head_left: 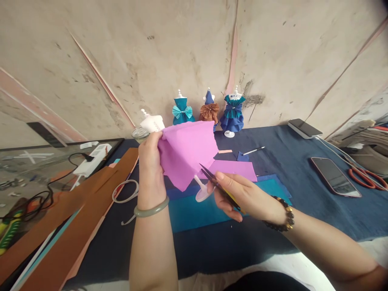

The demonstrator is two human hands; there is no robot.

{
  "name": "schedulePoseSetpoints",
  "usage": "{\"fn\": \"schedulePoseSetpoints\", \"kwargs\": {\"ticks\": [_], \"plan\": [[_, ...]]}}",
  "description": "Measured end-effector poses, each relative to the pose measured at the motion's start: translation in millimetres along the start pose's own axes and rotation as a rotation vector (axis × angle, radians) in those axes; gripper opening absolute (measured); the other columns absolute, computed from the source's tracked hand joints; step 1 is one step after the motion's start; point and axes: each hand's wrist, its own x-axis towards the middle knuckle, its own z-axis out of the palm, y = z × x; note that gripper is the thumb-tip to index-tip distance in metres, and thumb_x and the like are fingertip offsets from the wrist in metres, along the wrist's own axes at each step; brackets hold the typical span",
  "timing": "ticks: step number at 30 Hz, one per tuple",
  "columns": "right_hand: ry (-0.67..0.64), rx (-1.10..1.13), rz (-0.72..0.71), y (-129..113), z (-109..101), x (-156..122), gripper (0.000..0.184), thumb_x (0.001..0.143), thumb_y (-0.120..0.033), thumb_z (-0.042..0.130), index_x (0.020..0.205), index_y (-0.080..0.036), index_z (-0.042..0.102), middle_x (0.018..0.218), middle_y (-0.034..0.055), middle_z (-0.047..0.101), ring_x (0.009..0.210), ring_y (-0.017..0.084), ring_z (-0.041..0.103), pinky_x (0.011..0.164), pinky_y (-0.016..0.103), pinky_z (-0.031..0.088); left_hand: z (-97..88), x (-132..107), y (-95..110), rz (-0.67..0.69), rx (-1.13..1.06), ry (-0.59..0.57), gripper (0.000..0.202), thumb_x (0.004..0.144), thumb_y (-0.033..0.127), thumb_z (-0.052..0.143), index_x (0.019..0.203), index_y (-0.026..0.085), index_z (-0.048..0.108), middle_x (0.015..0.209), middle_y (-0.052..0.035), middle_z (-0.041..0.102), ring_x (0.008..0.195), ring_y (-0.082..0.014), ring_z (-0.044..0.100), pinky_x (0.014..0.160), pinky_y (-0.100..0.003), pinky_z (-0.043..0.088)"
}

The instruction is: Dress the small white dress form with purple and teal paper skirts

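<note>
My left hand (153,157) is closed around a small white dress-form mannequin (153,122) and the pinkish-purple sheet (188,145) laid against it. The mannequin leans to the left, and its round white base (202,195) shows under the sheet's lower edge. In my right hand (232,190) are small thread snips (222,189) with dark pointed blades and a yellow handle. Their tips are at the sheet's lower right edge; I cannot tell whether they touch it. Below lie another purple piece (236,169) and a teal sheet (197,212).
Three dressed mannequins (182,111) stand along the wall. Brown strips (87,202) and a white power strip (92,159) are at left. A pen (254,150) lies behind the sheets. At right are a phone (335,177), red-handled scissors (360,178) and a white device (304,127) with a cable.
</note>
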Motion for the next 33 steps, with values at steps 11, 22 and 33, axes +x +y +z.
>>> {"fn": "schedulePoseSetpoints", "kwargs": {"ticks": [11,22,33], "plan": [[0.068,0.233,0.073,9,3,0,0.051,0.094,-0.066,0.038,0.089,-0.017,0.052,0.054,-0.0108,0.033,0.036,0.003,0.025,0.036,0.017,0.025,6.1,-18,15,0.118,0.014,0.097,0.023,0.063,0.030,0.061,0.052,0.021,0.043,0.050,0.0058,0.029,0.049,-0.0087,0.028,0.042,-0.024,0.022],[0.084,0.300,0.052,17,2,1,0.048,0.091,-0.067,0.046,0.082,-0.019,0.049,0.052,-0.0120,0.025,0.039,0.003,0.016,0.035,0.016,0.017,6.8,-25,19,0.225,0.048,0.078,0.030,0.064,0.032,0.060,0.049,0.021,0.037,0.050,0.0063,0.022,0.049,-0.0083,0.022,0.043,-0.024,0.020],[0.077,0.292,0.021,15,4,-1,0.051,0.089,-0.068,0.047,0.086,-0.017,0.052,0.053,-0.0117,0.026,0.041,0.003,0.014,0.036,0.018,0.013,2.9,-27,19,0.288,0.067,0.062,0.029,0.069,0.033,0.062,0.051,0.020,0.043,0.050,0.0071,0.024,0.050,-0.0080,0.023,0.045,-0.024,0.023]]}}
